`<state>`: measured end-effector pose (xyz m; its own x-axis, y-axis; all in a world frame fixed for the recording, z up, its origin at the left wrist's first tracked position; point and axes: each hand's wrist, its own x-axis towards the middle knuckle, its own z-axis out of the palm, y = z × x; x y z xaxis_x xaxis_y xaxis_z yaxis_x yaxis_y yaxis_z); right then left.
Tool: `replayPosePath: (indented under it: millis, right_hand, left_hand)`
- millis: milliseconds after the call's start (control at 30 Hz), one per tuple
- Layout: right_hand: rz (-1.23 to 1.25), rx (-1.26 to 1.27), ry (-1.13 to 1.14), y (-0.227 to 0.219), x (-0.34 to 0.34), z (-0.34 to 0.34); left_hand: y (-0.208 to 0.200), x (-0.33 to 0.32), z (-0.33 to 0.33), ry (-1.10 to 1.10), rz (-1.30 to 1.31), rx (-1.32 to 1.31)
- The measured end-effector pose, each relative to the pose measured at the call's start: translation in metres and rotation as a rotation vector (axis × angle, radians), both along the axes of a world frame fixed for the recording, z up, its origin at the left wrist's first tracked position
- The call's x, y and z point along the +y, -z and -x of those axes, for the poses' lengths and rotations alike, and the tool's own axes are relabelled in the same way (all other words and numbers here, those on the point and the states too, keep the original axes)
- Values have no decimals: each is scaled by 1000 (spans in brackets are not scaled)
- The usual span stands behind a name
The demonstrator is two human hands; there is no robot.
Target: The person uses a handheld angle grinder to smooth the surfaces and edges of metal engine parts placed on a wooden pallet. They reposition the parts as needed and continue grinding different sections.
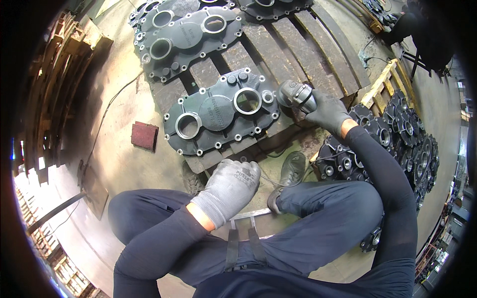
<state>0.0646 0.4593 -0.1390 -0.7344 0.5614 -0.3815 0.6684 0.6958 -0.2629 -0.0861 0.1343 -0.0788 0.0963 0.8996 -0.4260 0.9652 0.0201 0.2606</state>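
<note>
A dark cast-metal cover with two large round openings and bolt holes along its edge lies flat on wooden slats in front of me. My right hand, in a dark grey glove, is closed around a power tool that looks like an angle grinder. The tool's head is just right of the cover's right end. My left hand, in a light grey glove, is closed below the cover's near edge. Its fingertips are turned away, so what they hold, if anything, is hidden. A thin cable curves close to its right side.
More dark covers lie at the back of the slatted pallet. Several castings are piled at the right. A reddish-brown block sits on the floor at left. Wooden pallets stand stacked at far left. Another person is at upper right.
</note>
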Motion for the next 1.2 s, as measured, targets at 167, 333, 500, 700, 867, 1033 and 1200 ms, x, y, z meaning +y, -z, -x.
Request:
replayPosePath:
  millis: [167,333,500,700,867,1033,1200]
  right_hand:
    - [16,-68,31,-4,-3,10]
    - [-5,-24,19,7,-7,19]
    - [-14,-17,19,16,-3,22]
    - [-33,1,-18,22,-2,24]
    - [-18,-18,15,11,-7,25]
    - [-27,-1,-33,20,-1,23]
    - [-12,-23,24,13,0,16]
  left_hand:
    - [4,-1,3,9,-49,-7]
    - [15,-7,6,6,-46,7]
    - [10,-9,8,16,-43,-20]
    - [8,-11,7,32,3,-20]
    - [5,-12,5,22,-26,-32]
    - [4,-8,3,43,6,-45]
    - [8,-8,1,9,-30,-54]
